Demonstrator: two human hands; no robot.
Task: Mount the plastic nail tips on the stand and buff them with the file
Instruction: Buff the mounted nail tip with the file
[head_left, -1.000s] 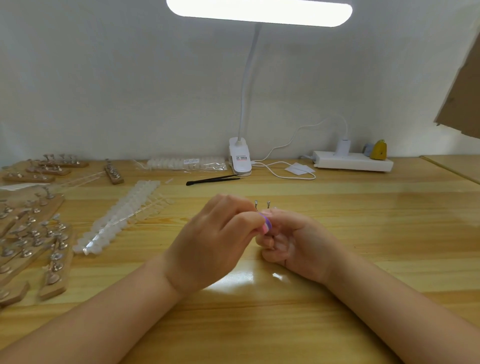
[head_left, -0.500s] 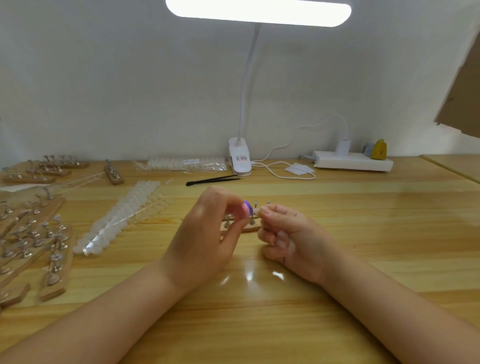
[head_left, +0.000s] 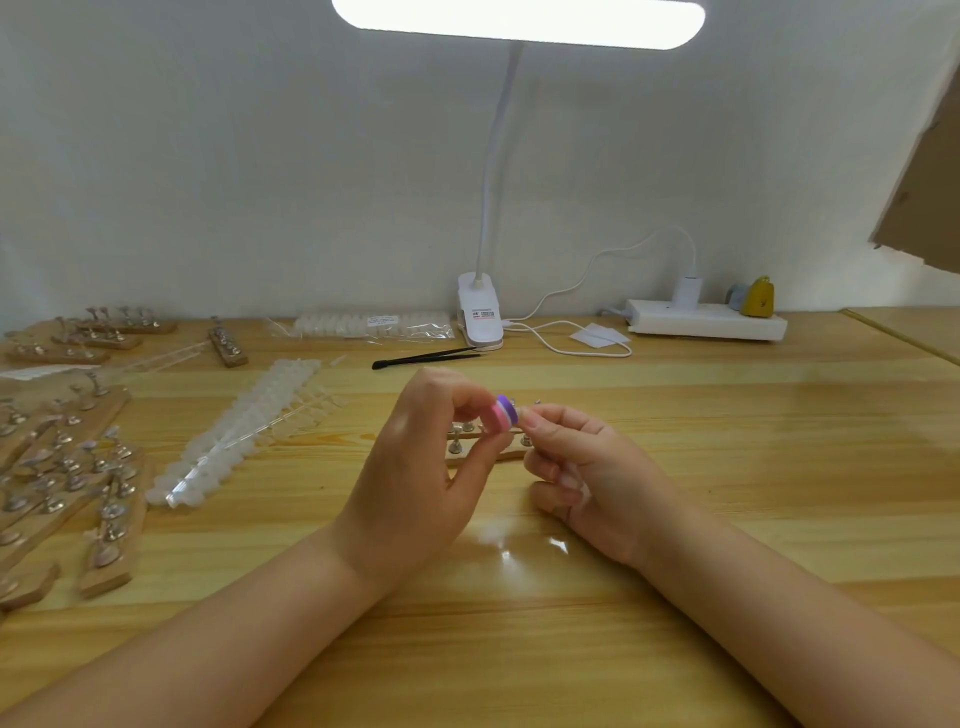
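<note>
A small wooden stand (head_left: 470, 451) with metal pegs lies on the table (head_left: 727, 441) between my hands, partly hidden by them. My left hand (head_left: 415, 478) pinches a small purple and pink buffing file (head_left: 505, 414) between thumb and fingers, just above the stand. My right hand (head_left: 582, 467) has its fingers curled, fingertips meeting the file over the stand's right end; whether they pinch a nail tip is hidden. Long strips of clear plastic nail tips (head_left: 239, 431) lie to the left.
Several more wooden peg stands (head_left: 67, 467) crowd the left edge and back left. A bag of nail tips (head_left: 374, 325), black tweezers (head_left: 426, 357), a clip lamp (head_left: 480, 312), its cable and a power strip (head_left: 706, 322) line the back wall.
My left hand has swung the file from in front of my right fingers up and left, uncovering the stand between my hands. The right hand stays in place.
</note>
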